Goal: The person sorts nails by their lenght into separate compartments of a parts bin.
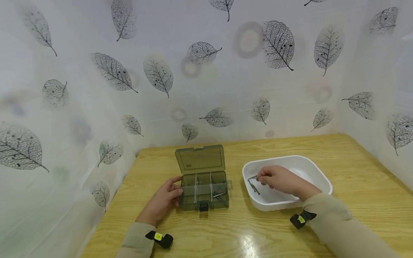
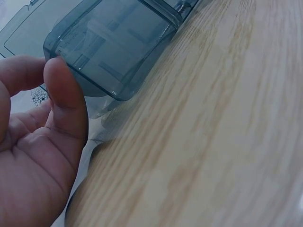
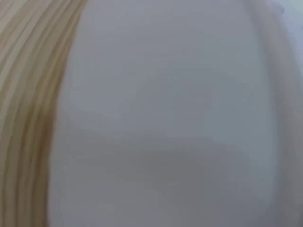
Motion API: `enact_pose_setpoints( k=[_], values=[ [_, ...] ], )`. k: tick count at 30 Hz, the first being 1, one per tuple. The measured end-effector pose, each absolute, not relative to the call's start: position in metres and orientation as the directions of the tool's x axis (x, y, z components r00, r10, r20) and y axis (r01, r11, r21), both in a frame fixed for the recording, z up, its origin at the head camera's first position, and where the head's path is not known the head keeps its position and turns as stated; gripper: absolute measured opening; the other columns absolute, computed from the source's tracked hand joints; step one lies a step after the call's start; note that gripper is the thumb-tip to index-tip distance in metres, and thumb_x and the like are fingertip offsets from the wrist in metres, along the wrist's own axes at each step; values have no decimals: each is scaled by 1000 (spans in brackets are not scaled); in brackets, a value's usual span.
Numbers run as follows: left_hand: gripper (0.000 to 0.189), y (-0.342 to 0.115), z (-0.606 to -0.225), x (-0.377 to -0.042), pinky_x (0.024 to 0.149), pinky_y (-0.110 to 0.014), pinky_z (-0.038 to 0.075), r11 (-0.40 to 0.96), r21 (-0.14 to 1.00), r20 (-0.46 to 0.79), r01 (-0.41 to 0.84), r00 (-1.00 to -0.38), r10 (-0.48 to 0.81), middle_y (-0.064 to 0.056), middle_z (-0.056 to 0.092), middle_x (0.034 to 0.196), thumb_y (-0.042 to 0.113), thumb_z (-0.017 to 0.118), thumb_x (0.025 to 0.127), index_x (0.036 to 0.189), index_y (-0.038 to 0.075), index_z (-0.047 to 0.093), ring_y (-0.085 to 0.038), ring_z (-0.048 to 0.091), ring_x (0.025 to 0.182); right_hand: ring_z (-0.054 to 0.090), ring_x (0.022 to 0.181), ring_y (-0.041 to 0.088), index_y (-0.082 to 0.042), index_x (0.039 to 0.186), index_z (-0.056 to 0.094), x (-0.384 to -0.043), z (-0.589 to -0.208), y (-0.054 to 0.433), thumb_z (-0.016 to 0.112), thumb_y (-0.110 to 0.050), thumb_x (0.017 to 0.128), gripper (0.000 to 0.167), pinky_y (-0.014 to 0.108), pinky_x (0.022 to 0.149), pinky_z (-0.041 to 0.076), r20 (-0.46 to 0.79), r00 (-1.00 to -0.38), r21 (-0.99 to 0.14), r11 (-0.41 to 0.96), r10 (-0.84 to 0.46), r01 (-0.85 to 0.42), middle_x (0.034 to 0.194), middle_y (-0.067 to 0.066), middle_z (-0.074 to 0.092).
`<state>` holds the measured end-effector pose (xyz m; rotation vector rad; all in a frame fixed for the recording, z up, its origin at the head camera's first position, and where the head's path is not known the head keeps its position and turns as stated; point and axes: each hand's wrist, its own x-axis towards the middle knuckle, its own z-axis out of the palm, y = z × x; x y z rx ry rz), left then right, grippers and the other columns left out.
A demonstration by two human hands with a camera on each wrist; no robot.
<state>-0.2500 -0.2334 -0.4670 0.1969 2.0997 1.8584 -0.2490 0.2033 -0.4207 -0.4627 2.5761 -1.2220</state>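
Note:
A smoky-grey compartment box (image 1: 204, 191) stands with its lid (image 1: 200, 159) raised, and several thin metal screws (image 1: 220, 195) lie in its divided cells. My left hand (image 1: 165, 196) holds the box by its left side; the left wrist view shows the thumb (image 2: 64, 90) against a corner of the box (image 2: 113, 52). Over the left part of a white tray (image 1: 298, 166) is my right hand (image 1: 279, 178), thumb and forefinger pinching the end of a screw (image 1: 252, 177). More screws (image 1: 255, 190) lie just below it in the tray. Only the tray's blurred wall (image 3: 165, 104) fills the right wrist view.
Both the box and the tray stand on a wood-grain table (image 1: 222, 233). A pale curtain (image 1: 226, 82) printed with dark leaves rises behind the table and along both sides. The box's small front latch (image 1: 203, 206) sticks out toward me.

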Motion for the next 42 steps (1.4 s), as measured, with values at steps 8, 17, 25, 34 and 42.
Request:
enact_pose_setpoints(
  k=[8,17,25,34,42],
  values=[
    [59,-234,-468,-250,65,-32,51,132,985,-147,-110,-935,321,-10,48,105,10,58,103,155,6,31,-19,48,77,55,75,22,-13,106,69,-243,-405,169,60,-23,104,13,38,69,47,20,-901,-774,564,-433,-288,90,7,65],
    [59,-234,-468,-250,65,-33,51,148,985,-134,-90,-936,327,-10,50,103,9,57,103,156,6,30,-20,49,77,58,78,16,-19,110,71,-244,-395,120,61,-25,103,13,39,72,49,70,-895,-752,566,-441,-338,98,-3,68],
    [60,-234,-468,-250,65,-32,52,150,985,-133,-87,-934,331,-9,49,103,9,58,103,156,5,30,-19,49,77,60,79,13,-14,115,71,-257,-393,79,60,-24,104,19,36,72,50,68,-884,-726,584,-463,-363,101,-2,68],
    [59,-234,-467,-251,64,-31,52,142,986,-128,-84,-933,335,-9,50,102,9,57,103,156,4,29,-19,49,77,60,82,9,-13,112,73,-271,-400,45,62,-21,102,17,33,75,52,78,-886,-687,619,-457,-380,97,-7,68],
    [61,-235,-470,-252,64,-31,52,128,988,-130,-92,-933,336,-9,51,101,9,58,103,156,4,29,-19,49,78,60,83,11,-8,112,73,-270,-402,29,63,-19,102,18,35,76,52,60,-904,-679,646,-424,-348,96,-4,67]
  ],
)
